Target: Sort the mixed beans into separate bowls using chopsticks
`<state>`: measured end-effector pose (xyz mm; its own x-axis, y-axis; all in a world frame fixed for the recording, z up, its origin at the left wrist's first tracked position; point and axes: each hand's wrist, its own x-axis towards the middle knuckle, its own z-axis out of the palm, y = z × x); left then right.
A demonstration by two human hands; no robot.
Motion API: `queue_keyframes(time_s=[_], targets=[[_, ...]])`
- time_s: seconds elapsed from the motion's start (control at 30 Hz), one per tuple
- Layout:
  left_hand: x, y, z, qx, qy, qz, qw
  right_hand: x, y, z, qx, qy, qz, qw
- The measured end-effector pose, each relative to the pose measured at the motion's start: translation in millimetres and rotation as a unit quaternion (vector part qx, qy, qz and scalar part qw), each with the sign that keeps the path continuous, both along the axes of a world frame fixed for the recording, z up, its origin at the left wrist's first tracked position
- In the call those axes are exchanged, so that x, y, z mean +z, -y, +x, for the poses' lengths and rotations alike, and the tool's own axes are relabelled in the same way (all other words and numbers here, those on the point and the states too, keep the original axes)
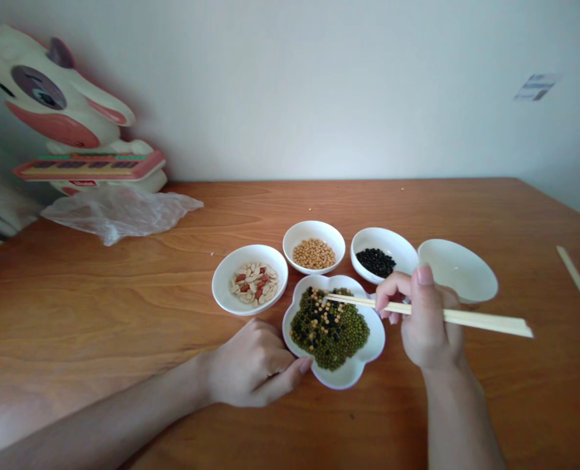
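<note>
My left hand (255,362) grips the near-left edge of a white flower-shaped bowl (346,377), its thumb by the rim and the other fingers curled. Green mung beans (353,326) fill the bowl, with black beans and yellow soybeans mixed among them. A pair of pale wooden chopsticks (485,320) is held in my right hand (429,320), to the right of the bowl. Their tips touch the beans near the bowl's far side. A small grain may be between the tips, but it is too small to tell.
Behind stand white bowls of peanuts (255,286), soybeans (314,253) and black beans (375,262). A white dish (458,267) is partly behind my right hand. A wooden stick (578,281) lies far right. A plastic bag (123,212) and cow-shaped toy keyboard (89,117) sit back left.
</note>
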<state>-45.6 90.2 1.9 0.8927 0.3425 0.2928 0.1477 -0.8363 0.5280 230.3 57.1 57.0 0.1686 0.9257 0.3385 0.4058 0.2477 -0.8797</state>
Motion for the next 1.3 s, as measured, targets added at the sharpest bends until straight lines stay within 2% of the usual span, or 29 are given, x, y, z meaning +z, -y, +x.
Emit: queue_keyframes(time_s=[0.27,0.47,0.67,0.97,1.17,1.3], targets=[[2.7,0.0,0.7,-0.002,0.006,0.003,1.000,7.5,4.1,-1.0,-0.039,-0.019,0.010,0.999],[1.4,-0.1,-0.4,-0.003,-0.002,0.003,1.000,-2.5,0.4,11.3,0.021,-0.013,-0.012,1.000],[0.9,0.6,-0.5,-0.003,0.003,0.018,1.000,-7.3,-0.6,12.1,0.044,0.008,-0.023,0.999],[0.8,0.5,-1.2,-0.002,-0.013,0.003,1.000,-0.2,-0.5,1.3,0.001,0.007,0.004,1.000],[1.1,0.1,-0.7,-0.001,-0.007,-0.002,1.000,4.5,2.8,-3.9,-0.046,-0.037,0.013,0.998],[0.5,0.9,-1.5,0.001,-0.003,-0.004,1.000,-0.8,0.8,5.7,-0.082,-0.085,0.064,0.991]])
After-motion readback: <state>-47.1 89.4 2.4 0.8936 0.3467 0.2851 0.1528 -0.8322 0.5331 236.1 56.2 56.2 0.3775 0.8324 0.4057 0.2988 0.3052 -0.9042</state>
